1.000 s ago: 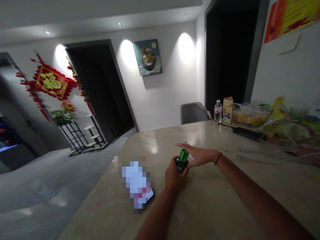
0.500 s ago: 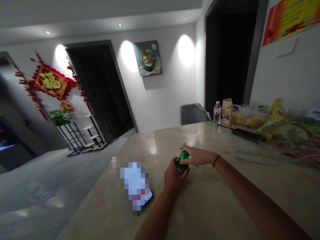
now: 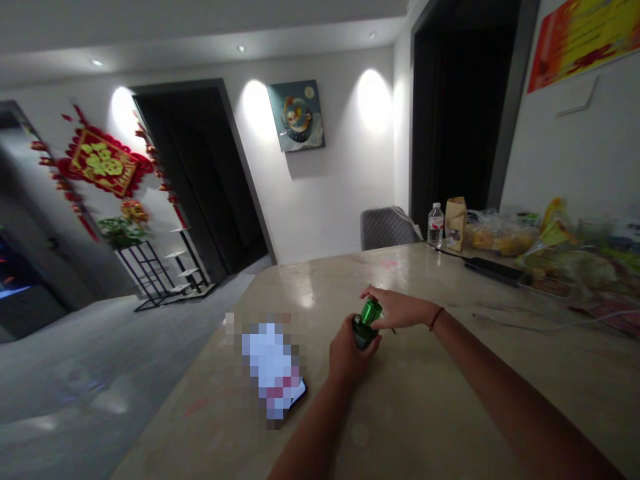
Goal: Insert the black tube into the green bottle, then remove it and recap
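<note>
To the right of the phone [image 3: 275,373], a dark green container [image 3: 364,337] is held in the left hand [image 3: 346,353]. Its shiny green top [image 3: 371,312] is flanked narrowly by the thumb and fingers of the right hand [image 3: 397,310]; whether it is gripped cannot be told. A water bottle [image 3: 435,227] is seen well beyond the phone.

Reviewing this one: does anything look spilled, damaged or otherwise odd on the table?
One thing: the phone on the table, left of the left hand, looks heavily pixelated, probably image masking rather than damage. No spill shows around the green bottle in that hand.
</note>
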The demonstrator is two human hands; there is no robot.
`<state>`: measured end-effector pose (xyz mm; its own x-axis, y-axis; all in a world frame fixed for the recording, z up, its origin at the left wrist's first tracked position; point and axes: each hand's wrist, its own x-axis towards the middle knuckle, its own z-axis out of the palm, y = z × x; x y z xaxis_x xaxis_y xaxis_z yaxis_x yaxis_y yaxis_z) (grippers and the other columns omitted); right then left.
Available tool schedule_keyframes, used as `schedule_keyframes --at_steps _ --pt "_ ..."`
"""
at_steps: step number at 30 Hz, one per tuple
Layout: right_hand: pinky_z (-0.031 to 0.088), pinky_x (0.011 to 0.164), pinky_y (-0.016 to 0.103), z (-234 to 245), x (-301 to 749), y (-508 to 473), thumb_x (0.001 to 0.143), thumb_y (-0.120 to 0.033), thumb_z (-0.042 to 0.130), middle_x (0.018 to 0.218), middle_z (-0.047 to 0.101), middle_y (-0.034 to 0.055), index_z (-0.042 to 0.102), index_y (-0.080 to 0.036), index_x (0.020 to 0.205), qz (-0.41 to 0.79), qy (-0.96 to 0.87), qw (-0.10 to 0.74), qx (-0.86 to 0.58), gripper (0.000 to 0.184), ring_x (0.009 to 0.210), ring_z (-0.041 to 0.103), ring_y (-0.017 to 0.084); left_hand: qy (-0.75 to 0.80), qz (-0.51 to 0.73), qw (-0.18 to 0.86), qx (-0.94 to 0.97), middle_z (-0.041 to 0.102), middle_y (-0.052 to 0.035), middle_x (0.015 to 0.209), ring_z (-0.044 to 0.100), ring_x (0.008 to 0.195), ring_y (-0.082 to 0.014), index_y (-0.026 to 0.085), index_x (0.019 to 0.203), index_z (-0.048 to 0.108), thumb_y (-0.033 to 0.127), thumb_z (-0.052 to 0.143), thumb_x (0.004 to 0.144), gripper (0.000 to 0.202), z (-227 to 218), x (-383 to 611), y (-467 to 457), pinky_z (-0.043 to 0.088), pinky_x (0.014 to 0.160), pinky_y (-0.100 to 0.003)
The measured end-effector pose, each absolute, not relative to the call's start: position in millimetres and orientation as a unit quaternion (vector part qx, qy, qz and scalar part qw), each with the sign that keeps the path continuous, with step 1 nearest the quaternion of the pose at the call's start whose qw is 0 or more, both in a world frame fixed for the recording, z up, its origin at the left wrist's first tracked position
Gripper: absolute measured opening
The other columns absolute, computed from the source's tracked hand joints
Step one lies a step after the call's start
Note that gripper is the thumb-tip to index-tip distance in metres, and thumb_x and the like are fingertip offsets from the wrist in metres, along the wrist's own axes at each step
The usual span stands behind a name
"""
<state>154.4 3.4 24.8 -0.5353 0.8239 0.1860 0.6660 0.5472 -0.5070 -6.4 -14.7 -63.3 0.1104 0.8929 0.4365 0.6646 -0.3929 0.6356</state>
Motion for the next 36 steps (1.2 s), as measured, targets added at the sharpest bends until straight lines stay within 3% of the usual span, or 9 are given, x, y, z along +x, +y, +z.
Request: schedule_keyframes --at_steps 3,8,12,17,19,23,28,33,36 --pt "0.039 0.083 0.028 24.0 156.8 4.2 0.059 -0.035 0.066 0.110 0.053 0.0115 0.040 -0.013 0.120 0.199 -0.852 0.219 -0.432 0.069 0.098 0.052 0.019 0.525 0.402 0.133 0.738 0.061 -0.0037 0.097 0.058 0.085 -0.0185 0.023 0.112 0.042 0.046 0.058 0.065 0.055 -64.0 -6.4 -14.2 0.043 0.074 -0.028" --pt "0.042 0.076 0.028 23.5 158.3 6.2 0.066 -0.032 0.060 0.096 0.059 0.0101 0.045 -0.011 0.113 0.205 -0.845 0.208 -0.448 0.054 0.086 0.055 0.018 0.528 0.398 0.124 0.740 0.061 -0.0040 0.097 0.058 0.086 -0.0189 0.023 0.112 0.042 0.048 0.058 0.065 0.055 -64.4 -6.2 -14.1 0.043 0.074 -0.028" --pt "0.041 0.078 0.027 23.1 159.3 7.6 0.064 -0.033 0.062 0.107 0.055 0.0115 0.041 -0.012 0.118 0.238 -0.851 0.223 -0.410 0.062 0.091 0.054 0.017 0.530 0.391 0.128 0.742 0.060 -0.0042 0.097 0.058 0.086 -0.0194 0.023 0.112 0.041 0.049 0.057 0.065 0.056 -64.0 -6.2 -14.1 0.043 0.073 -0.029" --pt "0.042 0.071 0.029 24.9 161.0 8.5 0.074 -0.044 0.050 0.087 0.061 0.0085 0.052 -0.012 0.107 0.216 -0.831 0.207 -0.469 0.046 0.077 0.056 0.017 0.531 0.393 0.131 0.739 0.061 -0.0041 0.098 0.058 0.086 -0.0194 0.023 0.112 0.042 0.048 0.058 0.065 0.055 -63.8 -6.2 -14.2 0.042 0.074 -0.029" --pt "0.041 0.073 0.028 25.8 162.8 8.3 0.071 -0.041 0.055 0.091 0.061 0.0074 0.053 -0.014 0.106 0.221 -0.846 0.210 -0.438 0.044 0.082 0.056 0.017 0.532 0.391 0.130 0.740 0.061 -0.0042 0.097 0.058 0.085 -0.0194 0.023 0.112 0.042 0.049 0.057 0.065 0.056 -63.8 -6.4 -14.1 0.043 0.073 -0.029" --pt "0.041 0.074 0.028 26.0 164.8 8.5 0.068 -0.043 0.059 0.097 0.059 0.0088 0.043 -0.014 0.119 0.236 -0.842 0.229 -0.428 0.060 0.087 0.055 0.018 0.533 0.385 0.125 0.743 0.060 -0.0046 0.097 0.058 0.084 -0.0194 0.022 0.112 0.041 0.050 0.056 0.066 0.056 -63.4 -6.7 -13.8 0.043 0.072 -0.029" --pt "0.041 0.065 0.026 24.0 164.7 10.9 0.073 -0.038 0.053 0.080 0.061 0.0059 0.053 -0.014 0.102 0.222 -0.840 0.214 -0.448 0.038 0.071 0.055 0.015 0.537 0.381 0.133 0.741 0.060 -0.0039 0.097 0.058 0.085 -0.0186 0.022 0.113 0.041 0.049 0.056 0.066 0.056 -63.1 -6.6 -13.7 0.043 0.073 -0.029" --pt "0.041 0.064 0.024 19.7 169.0 13.7 0.059 -0.039 0.067 0.089 0.059 0.0058 0.044 -0.016 0.111 0.207 -0.836 0.251 -0.443 0.061 0.072 0.054 0.014 0.538 0.382 0.128 0.740 0.060 -0.0037 0.097 0.058 0.085 -0.0185 0.023 0.112 0.040 0.050 0.057 0.066 0.057 -63.4 -6.4 -13.7 0.043 0.073 -0.029" --pt "0.040 0.059 0.024 20.5 168.6 13.6 0.063 -0.043 0.063 0.076 0.059 0.0028 0.051 -0.015 0.099 0.206 -0.825 0.240 -0.469 0.047 0.065 0.053 0.013 0.541 0.380 0.126 0.740 0.060 -0.0039 0.097 0.058 0.085 -0.0189 0.023 0.113 0.040 0.050 0.057 0.066 0.057 -63.4 -6.2 -13.5 0.043 0.073 -0.029"
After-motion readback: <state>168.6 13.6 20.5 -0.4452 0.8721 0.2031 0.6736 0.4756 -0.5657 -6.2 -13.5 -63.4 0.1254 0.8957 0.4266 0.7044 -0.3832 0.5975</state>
